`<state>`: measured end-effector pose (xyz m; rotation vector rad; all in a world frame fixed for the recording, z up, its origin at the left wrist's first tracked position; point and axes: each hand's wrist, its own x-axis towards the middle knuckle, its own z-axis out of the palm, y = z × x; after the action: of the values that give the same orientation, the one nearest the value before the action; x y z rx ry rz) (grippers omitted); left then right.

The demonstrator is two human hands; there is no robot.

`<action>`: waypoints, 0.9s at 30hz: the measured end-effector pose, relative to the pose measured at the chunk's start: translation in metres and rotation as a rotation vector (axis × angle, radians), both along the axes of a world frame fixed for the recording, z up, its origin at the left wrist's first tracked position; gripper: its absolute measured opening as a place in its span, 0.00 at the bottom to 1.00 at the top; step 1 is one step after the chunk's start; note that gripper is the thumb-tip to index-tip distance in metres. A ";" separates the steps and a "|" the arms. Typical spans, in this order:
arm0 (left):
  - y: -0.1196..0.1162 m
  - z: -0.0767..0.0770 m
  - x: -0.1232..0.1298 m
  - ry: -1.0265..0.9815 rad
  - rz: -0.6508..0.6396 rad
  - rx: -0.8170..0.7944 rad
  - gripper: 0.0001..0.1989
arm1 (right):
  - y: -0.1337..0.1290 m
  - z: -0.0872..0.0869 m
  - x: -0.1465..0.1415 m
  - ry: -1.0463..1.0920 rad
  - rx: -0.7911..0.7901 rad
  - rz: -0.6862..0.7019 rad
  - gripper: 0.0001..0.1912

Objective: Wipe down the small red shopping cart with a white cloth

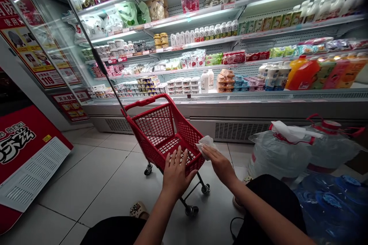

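A small red plastic shopping cart (152,122) on black wheels stands in front of me, its pole rising to the upper left. My left hand (176,172) lies over the cart's near rim, fingers stretched out and spread, gripping nothing. At the basket's right near corner, my right hand (217,160) presses a crumpled white cloth or tissue (207,146) against the outside of the rim. The fingers of that hand are closed on the white piece. Part of the basket's near wall is hidden behind my left hand.
A lit refrigerated shelf unit (201,101) with bottles, cups and bags spans the back. Large clear water jugs (278,157) and blue water bottles (330,206) stand on the right. A red freezer chest (31,153) is at left. Tiled floor (94,183) lies around the cart.
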<state>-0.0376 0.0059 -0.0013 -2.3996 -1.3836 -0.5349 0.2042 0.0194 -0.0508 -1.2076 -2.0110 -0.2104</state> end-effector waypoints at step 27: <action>-0.012 -0.003 -0.012 0.089 -0.250 -0.037 0.43 | 0.029 0.013 0.016 -0.160 0.031 0.338 0.33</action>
<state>-0.0497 -0.0062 -0.0047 -2.6103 -1.0729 -0.4591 0.2202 0.0480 -0.0380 -0.8358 -2.3055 -0.1740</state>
